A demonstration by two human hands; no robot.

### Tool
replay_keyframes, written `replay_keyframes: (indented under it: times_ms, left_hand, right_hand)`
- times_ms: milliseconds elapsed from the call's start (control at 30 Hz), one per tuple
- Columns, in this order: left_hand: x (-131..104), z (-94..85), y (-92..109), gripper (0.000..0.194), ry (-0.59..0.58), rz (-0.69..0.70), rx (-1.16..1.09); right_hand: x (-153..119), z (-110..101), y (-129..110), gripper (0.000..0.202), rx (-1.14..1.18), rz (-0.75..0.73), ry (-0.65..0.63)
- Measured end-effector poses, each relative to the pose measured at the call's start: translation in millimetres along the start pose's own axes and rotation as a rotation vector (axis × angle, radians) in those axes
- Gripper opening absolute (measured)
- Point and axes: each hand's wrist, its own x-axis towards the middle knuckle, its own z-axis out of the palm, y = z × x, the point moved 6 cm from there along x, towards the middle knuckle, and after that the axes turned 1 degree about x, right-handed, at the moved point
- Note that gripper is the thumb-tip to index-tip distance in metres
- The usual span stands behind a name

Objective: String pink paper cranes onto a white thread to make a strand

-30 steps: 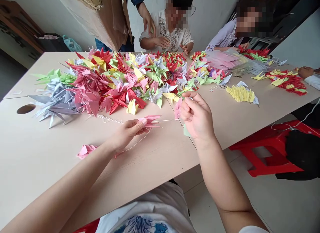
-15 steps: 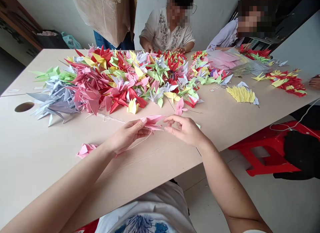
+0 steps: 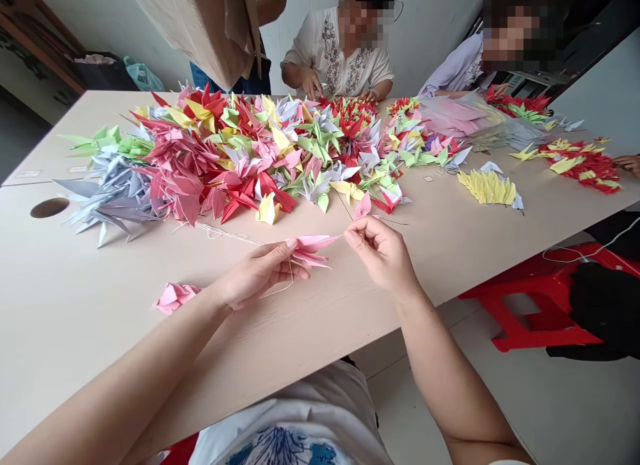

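**Pale table (image 3: pixel 115 278) near a grey wall (image 3: pixel 425 25), with pink folded paper (image 3: pixel 314 245) between two hands**

The pink folded paper is at the middle of the frame, above the table. Its long axis goes nearly level from left to right, and its pointed tips are toward the right.

Half a second earlier, the right hand (image 3: pixel 383 255) had its fingers apart beside these tips, without pinching. Now its thumb and index finger are closed together on the thin white thread (image 3: pixel 341 236), just beside the tips. The left hand (image 3: pixel 255 275) grips the paper as before, with the thumb on top; its lower fingers are a little loose. A loop of thread hangs near this hand.

Another pink piece (image 3: pixel 176 297) lies at left of centre. Behind, a big colourful pile (image 3: pixel 240 158) spreads across the upper half. A yellow bundle (image 3: pixel 487 187) lies at the right, and a red stool (image 3: pixel 540 298) stands below it.
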Motion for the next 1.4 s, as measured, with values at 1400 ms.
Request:
replay_keyframes:
  times_ms: [1400]
  left_hand:
    - [-20.5, 26.9, 19.9, 0.035, 0.329, 0.359, 1.701]
  right_hand:
    - [-19.1, -23.2, 40.1, 0.019, 0.200, 0.264, 0.196]
